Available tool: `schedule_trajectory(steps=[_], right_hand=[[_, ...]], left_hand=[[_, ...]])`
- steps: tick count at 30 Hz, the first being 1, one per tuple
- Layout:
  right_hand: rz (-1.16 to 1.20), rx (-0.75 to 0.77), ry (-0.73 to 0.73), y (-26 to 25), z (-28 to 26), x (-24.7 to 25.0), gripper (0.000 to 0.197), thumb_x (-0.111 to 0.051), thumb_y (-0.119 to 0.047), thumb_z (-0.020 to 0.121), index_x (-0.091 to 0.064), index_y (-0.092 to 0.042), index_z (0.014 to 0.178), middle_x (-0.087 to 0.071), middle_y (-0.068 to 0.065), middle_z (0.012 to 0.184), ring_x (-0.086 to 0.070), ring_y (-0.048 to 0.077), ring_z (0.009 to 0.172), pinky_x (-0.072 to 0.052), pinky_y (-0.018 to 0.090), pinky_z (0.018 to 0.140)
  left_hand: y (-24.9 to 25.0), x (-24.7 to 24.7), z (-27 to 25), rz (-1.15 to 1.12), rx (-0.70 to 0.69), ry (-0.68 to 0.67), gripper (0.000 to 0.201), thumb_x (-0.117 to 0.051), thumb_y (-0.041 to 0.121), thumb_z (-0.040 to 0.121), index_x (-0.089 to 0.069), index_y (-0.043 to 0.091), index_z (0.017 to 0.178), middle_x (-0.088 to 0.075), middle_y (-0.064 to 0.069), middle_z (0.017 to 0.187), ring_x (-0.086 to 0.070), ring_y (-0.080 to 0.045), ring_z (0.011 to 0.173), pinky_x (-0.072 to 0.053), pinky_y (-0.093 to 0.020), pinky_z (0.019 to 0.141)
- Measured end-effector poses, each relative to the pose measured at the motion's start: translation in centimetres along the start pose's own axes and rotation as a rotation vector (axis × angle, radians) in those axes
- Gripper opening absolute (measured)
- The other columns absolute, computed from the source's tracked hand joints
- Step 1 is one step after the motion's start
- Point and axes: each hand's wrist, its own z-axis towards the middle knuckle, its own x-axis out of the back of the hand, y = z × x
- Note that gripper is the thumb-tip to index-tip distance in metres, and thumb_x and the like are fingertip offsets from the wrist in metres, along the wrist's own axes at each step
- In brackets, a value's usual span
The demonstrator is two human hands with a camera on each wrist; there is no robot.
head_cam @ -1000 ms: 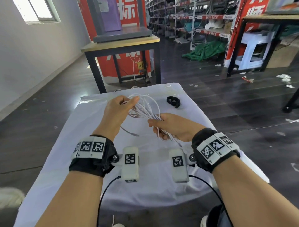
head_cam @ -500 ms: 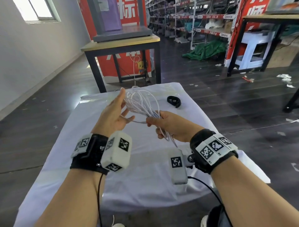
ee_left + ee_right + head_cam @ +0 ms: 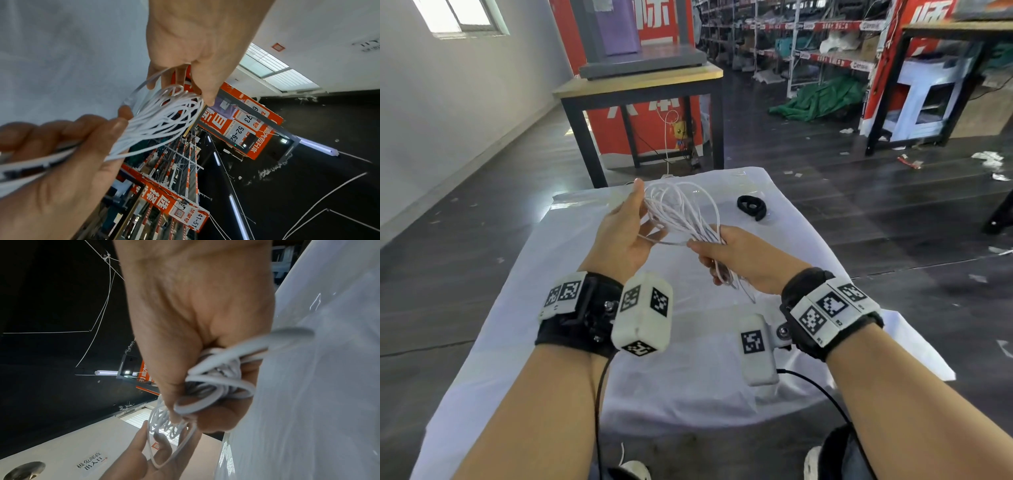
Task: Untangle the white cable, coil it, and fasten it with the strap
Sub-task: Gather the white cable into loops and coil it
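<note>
The white cable (image 3: 681,212) is gathered into several long loops held above the table. My right hand (image 3: 736,253) grips the near end of the bundle in a fist, and short ends hang below it. In the right wrist view the loops (image 3: 216,382) are bunched inside the curled fingers (image 3: 195,313). My left hand (image 3: 628,228) stands upright beside the far ends of the loops, fingers straight, thumb out. One strand runs from its fingers (image 3: 197,48) to the bundle (image 3: 164,116). The black strap (image 3: 751,206) lies curled on the cloth, beyond the right hand.
A white cloth (image 3: 688,359) covers the small table under both hands. A dark-framed wooden table (image 3: 640,85) stands just beyond its far edge, with a thin white cord hanging beneath. Dark floor lies on both sides, shelves and green fabric farther back.
My left hand let go of the far loops, turned from palm-down to upright and spread its fingers. The right hand kept its grip and lifted the bundle slightly.
</note>
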Motion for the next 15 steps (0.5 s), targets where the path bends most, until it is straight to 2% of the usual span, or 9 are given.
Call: schedule_trajectory(steps=[4, 9, 12, 14, 15], right_hand=[[-0.061, 0.014, -0.05, 0.0, -0.26, -0.2, 0.008, -0.052, -0.016, 0.097, -0.046, -0.011, 0.096, -0.05, 0.004, 0.069, -0.047, 0.016, 0.049, -0.039, 0.018, 0.042], [-0.138, -0.059, -0.141, 0.16, -0.24, -0.21, 0.023, -0.054, -0.025, 0.097, -0.048, -0.01, 0.08, -0.046, 0.003, 0.065, -0.041, 0.018, 0.048, -0.04, 0.017, 0.041], [-0.153, -0.075, -0.144, 0.26, -0.25, -0.22, 0.026, -0.054, -0.026, 0.097, -0.048, -0.011, 0.077, -0.047, 0.001, 0.065, -0.044, 0.016, 0.047, -0.041, 0.017, 0.043], [-0.165, -0.085, -0.133, 0.43, -0.26, -0.2, 0.025, -0.054, -0.026, 0.097, -0.049, -0.012, 0.076, -0.048, 0.0, 0.064, -0.046, 0.015, 0.046, -0.042, 0.019, 0.046], [-0.167, -0.088, -0.126, 0.49, -0.27, -0.19, 0.024, -0.054, -0.026, 0.097, -0.051, -0.011, 0.079, -0.049, 0.0, 0.065, -0.047, 0.016, 0.047, -0.042, 0.02, 0.046]], left_hand=[[-0.18, -0.45, -0.6, 0.011, 0.031, -0.063, 0.044, -0.056, 0.042, 0.093, -0.059, 0.001, 0.111, -0.072, -0.019, 0.097, -0.072, -0.033, 0.084, -0.059, -0.045, 0.066], [-0.25, -0.39, -0.84, 0.058, 0.103, -0.056, 0.068, -0.059, 0.051, 0.088, -0.049, -0.002, 0.129, -0.068, -0.023, 0.11, -0.069, -0.037, 0.098, -0.059, -0.046, 0.068], [-0.17, -0.51, -0.92, 0.082, 0.097, -0.108, 0.065, -0.052, 0.052, 0.092, -0.048, -0.001, 0.129, -0.069, -0.02, 0.109, -0.069, -0.034, 0.097, -0.059, -0.041, 0.068], [-0.01, -0.55, -0.95, 0.108, 0.105, -0.189, 0.052, -0.049, 0.048, 0.095, -0.049, 0.004, 0.123, -0.072, -0.015, 0.1, -0.071, -0.027, 0.089, -0.058, -0.037, 0.067], [0.07, -0.49, -0.95, 0.099, 0.113, -0.242, 0.048, -0.052, 0.042, 0.095, -0.049, 0.006, 0.126, -0.072, -0.015, 0.103, -0.071, -0.026, 0.087, -0.058, -0.036, 0.069]])
